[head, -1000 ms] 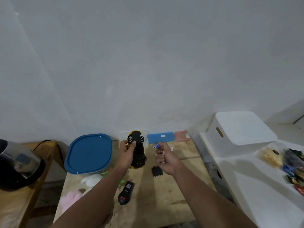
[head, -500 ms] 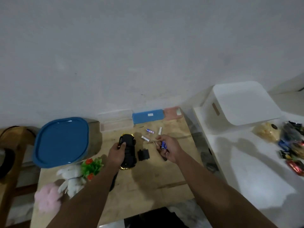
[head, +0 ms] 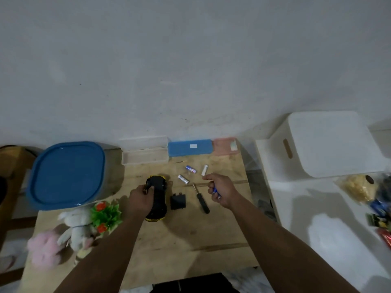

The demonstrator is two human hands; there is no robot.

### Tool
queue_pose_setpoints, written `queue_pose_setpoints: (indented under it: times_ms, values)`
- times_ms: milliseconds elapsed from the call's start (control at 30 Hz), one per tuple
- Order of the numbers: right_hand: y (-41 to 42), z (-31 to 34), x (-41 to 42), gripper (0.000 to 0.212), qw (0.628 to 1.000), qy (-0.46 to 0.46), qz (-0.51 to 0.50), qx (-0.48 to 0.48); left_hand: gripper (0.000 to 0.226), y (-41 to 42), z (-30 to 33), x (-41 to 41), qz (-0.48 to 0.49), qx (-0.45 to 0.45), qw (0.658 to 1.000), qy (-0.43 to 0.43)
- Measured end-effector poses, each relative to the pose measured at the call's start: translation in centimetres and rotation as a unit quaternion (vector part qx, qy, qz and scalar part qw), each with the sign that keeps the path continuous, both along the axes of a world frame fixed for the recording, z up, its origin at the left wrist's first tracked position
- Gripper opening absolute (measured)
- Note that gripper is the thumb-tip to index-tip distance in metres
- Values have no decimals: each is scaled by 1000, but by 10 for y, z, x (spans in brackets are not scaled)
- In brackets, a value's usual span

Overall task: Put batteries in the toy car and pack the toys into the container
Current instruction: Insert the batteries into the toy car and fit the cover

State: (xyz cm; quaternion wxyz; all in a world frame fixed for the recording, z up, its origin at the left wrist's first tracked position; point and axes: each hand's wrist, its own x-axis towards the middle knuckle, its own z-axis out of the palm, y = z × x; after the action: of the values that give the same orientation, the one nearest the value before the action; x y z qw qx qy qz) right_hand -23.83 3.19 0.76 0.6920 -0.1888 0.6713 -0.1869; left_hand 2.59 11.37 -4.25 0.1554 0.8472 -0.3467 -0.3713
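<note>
Two plush toys (head: 63,233) lie nearest, unpacked. Mid-desk (head: 179,235), the left hand (head: 140,199) grips the upturned car (head: 157,197), cover (head: 178,201) off beside a screwdriver (head: 201,199); right hand (head: 221,190) fingers curl around one battery (head: 215,190). Three batteries (head: 191,169) wait beyond; the container (head: 67,174) sits lidded, so most work remains.

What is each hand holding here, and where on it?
Left hand grips the toy car across its underside, near the middle. Right hand holds a blue battery, mostly hidden in curled fingers.
</note>
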Motion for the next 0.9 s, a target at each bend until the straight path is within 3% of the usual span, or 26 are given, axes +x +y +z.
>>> queue_pose_setpoints:
  times_ms: [200, 300, 400, 533, 600, 667, 767, 900]
  values:
    - [-10, -8, -13, 14, 995, 54, 60, -58, 50, 5, 12, -9, -26, 23, 994, -101]
    - [-26, -9, -29, 14, 977, 120, 110, -136, 50, -5, 26, -24, -81, -49, 979, -178]
    - [-59, -16, -49, 16, 912, 259, 212, -239, 48, -44, 37, -50, -167, -114, 960, -193]
    - [-103, -26, -65, 26, 841, 362, 294, -276, 51, -105, 39, -98, -284, -157, 930, -172]
    - [-121, -28, -67, 37, 786, 416, 348, -296, 53, -132, 31, -123, -343, -145, 914, -159]
    - [-135, -32, -68, 41, 728, 443, 420, -312, 56, -159, 18, -146, -399, -129, 895, -150]
    - [-148, -32, -66, 33, 682, 447, 493, -303, 58, -192, -1, -169, -449, -134, 863, -188]
    - [-151, -21, -63, 29, 598, 471, 535, -366, 55, -212, -18, -180, -495, -169, 811, -263]
